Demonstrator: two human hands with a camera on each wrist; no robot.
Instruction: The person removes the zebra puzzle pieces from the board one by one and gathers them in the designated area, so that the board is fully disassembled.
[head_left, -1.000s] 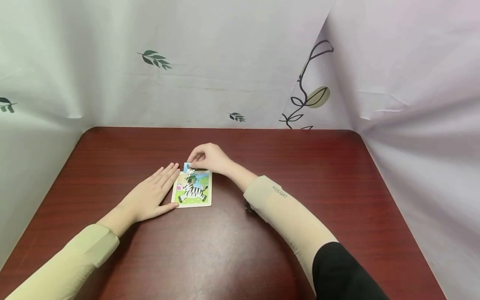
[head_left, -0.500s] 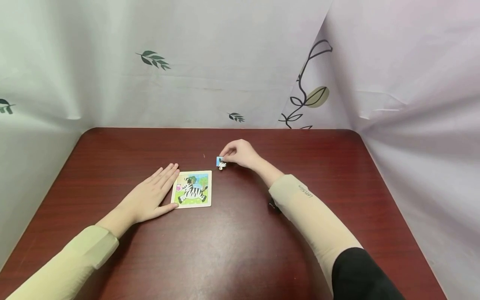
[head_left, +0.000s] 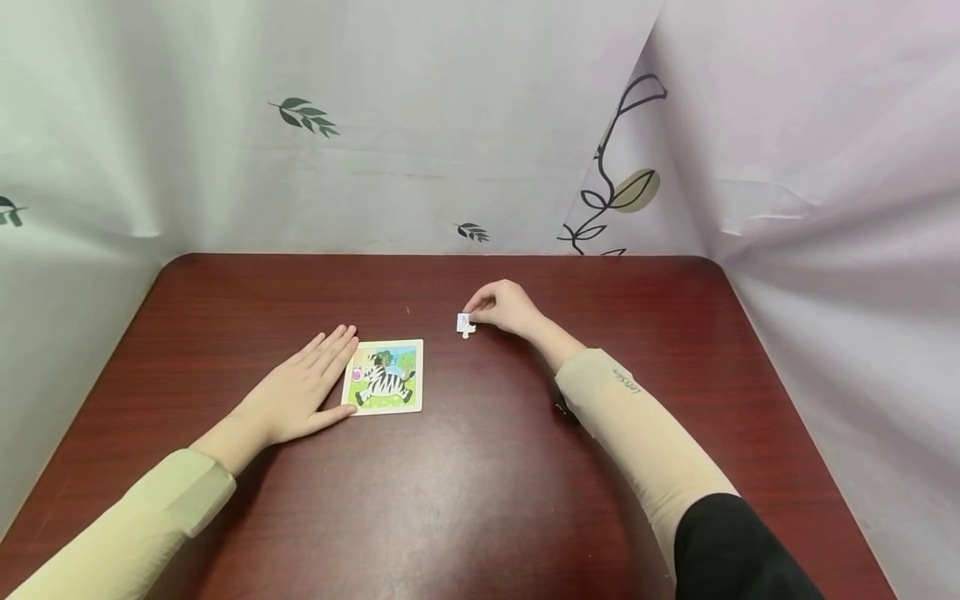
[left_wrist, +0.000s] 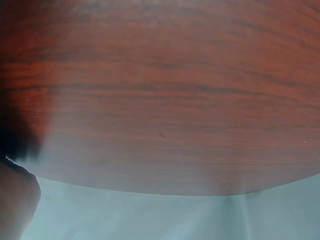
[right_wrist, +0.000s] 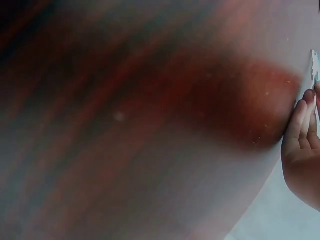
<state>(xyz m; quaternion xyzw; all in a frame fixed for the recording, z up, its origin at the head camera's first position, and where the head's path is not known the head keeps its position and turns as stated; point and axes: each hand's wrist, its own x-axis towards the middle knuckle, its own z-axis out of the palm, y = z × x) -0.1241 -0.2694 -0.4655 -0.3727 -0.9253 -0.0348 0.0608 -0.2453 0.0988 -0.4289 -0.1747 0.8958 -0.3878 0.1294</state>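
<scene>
A small square zebra jigsaw puzzle [head_left: 420, 375] in a pale frame lies flat on the table, left of centre in the head view. My left hand [head_left: 300, 392] lies flat with straight fingers, its fingertips and thumb touching the puzzle's left edge. To the puzzle's upper right, my right hand [head_left: 512, 308] pinches a jigsaw piece [head_left: 463, 322] between thumb and fingers. That piece looks pale, with a knob at its lower side. In the right wrist view the piece [right_wrist: 314, 65] shows edge-on beyond the fingertips. Only a blurred bit of the left hand [left_wrist: 17, 202] enters the left wrist view.
The dark red wooden table [head_left: 480, 500] has rounded far corners. Pale curtains [head_left: 412, 125] with leaf prints hang behind it and at both sides. A small reddish mark [head_left: 408, 310] sits on the tabletop beyond the puzzle.
My right hand has carried the pinched jigsaw piece from the puzzle's top edge to the right, away from the frame. The piece's face now looks paler. My left hand stays put.
</scene>
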